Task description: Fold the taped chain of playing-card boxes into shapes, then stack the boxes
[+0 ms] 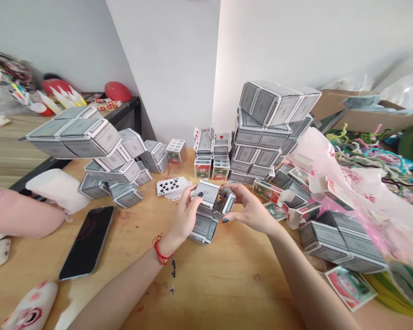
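So, desk middle: the most open room on the desk (234, 288) is bare wood between the two forearms, running toward the front edge, with a few dark and red stains on it.
Back edge: pretty packed. A tall card tower (258, 156) stands right of centre near the wall, with smaller card stacks (204, 142) just beside it and loose playing cards (170, 186) lying in front and to the left.
Left edge: a stepped card structure (89, 137) sits toward the back left corner, a black phone (87, 243) lies nearer the front, and a pink cylindrical thing (20, 213) sits by that edge.
Right edge: cluttered too, with card blocks (340, 243), opened card packs (268, 190) and pink plastic (361, 192), so the right forearm has stuff close by.
Left hand: (186, 208) gripping a card box (206, 193), thumb on its top face.
Right hand: (249, 211) grasping an open-sided box (225, 204) between thumb and fingers.
Card boxes: both between the hands around mid-desk, right up against each other, with a lower box (203, 228) under the left one. Can't tell if that one's touching the wood.
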Demonstrator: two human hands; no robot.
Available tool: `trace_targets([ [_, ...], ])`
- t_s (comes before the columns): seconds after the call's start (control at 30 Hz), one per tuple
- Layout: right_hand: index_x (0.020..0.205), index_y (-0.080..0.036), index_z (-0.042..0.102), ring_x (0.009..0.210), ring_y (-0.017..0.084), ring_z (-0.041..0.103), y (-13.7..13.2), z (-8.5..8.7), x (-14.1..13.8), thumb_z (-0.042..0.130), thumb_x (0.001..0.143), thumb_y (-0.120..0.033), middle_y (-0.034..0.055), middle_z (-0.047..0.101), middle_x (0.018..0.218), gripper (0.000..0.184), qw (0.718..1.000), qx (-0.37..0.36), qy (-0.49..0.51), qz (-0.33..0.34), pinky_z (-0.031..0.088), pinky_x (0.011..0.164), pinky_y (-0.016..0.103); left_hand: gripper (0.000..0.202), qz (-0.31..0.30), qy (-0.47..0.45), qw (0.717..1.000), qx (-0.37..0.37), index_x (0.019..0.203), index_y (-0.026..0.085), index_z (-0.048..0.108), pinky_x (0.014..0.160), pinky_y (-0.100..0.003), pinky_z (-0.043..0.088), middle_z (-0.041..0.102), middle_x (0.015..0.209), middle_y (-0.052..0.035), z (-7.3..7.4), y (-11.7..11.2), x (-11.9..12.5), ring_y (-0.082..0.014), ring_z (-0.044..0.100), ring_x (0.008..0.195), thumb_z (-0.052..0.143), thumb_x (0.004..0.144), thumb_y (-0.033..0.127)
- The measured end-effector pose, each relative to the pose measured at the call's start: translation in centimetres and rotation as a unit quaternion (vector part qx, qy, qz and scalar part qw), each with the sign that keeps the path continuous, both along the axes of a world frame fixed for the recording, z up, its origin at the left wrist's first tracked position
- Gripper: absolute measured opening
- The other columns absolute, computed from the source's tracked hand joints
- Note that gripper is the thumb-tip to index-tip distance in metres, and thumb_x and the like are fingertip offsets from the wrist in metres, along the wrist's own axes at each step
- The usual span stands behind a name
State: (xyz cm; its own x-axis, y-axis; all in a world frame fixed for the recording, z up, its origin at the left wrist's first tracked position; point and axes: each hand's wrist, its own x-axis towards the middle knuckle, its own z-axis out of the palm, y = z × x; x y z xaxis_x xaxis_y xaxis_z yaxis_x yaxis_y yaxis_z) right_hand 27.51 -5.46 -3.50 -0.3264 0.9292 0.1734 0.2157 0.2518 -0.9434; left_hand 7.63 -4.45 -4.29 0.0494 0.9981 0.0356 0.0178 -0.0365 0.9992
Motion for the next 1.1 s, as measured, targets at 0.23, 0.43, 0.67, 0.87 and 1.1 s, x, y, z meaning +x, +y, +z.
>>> trace_targets([
  [0.23, 0.137, -0.031, 0.043, 0.129, 0.028, 0.046, -0.1, -0.1, -0.2, 0.078, 0.069, -0.039, 0.0069, 0.049, 0.14, 0.077, 1.0, -0.021, 0.011, 0.01, 0.034, 0.109, 0.052, 0.026, -0.004, 0.004, 1.0, 0.02, 0.104, 0.02, 0.058, 0.078, -0.027, 0.047, 0.064, 0.103, -0.0034, -0.1, 0.2, -0.1, -0.0177, 0.059, 0.09, 0.048, 0.082, 0.031],
  [0.43, 0.144, -0.033, 0.03, 0.134, 0.028, 0.039, -0.4, -0.2, -0.4, 0.07, 0.077, -0.041, 0.0065, 0.038, 0.148, 0.079, 1.0, -0.006, -0.021, 0.012, 0.034, 0.108, 0.054, 0.026, -0.013, 0.003, 1.0, 0.018, 0.106, 0.021, 0.058, 0.077, -0.026, 0.048, 0.064, 0.104, -0.0033, -0.5, 0.3, -0.2, -0.0174, 0.06, 0.09, 0.048, 0.084, 0.03],
  [0.67, 0.142, -0.029, 0.032, 0.136, 0.026, 0.036, -0.5, -0.3, -0.8, 0.064, 0.083, -0.038, 0.0086, 0.038, 0.148, 0.069, 0.998, 0.028, 0.014, 0.046, 0.03, 0.112, 0.05, 0.028, -0.011, 0.009, 1.0, 0.014, 0.107, 0.02, 0.056, 0.079, -0.026, 0.047, 0.064, 0.106, -0.004, -0.1, 0.1, -0.1, -0.0181, 0.059, 0.093, 0.046, 0.084, 0.03],
  [0.87, 0.138, -0.027, 0.031, 0.134, 0.025, 0.037, -0.7, -0.4, -1.4, 0.064, 0.082, -0.04, 0.0113, 0.038, 0.143, 0.066, 0.997, 0.03, 0.061, 0.045, 0.034, 0.111, 0.045, 0.029, -0.016, 0.019, 1.0, 0.014, 0.109, 0.021, 0.056, 0.078, -0.027, 0.047, 0.063, 0.108, -0.0036, -0.4, 0.2, -0.2, -0.0186, 0.059, 0.095, 0.045, 0.085, 0.032],
  [1.1, 0.124, -0.026, 0.037, 0.122, 0.023, 0.047, -0.7, -0.5, -1.5, 0.063, 0.083, -0.041, 0.0102, 0.045, 0.13, 0.051, 0.997, -0.002, 0.056, 0.045, 0.039, 0.105, 0.042, 0.027, -0.016, 0.016, 0.999, 0.022, 0.107, 0.02, 0.057, 0.079, -0.027, 0.047, 0.063, 0.109, -0.0039, -0.3, 0.2, -0.1, -0.0184, 0.059, 0.094, 0.047, 0.084, 0.031],
])
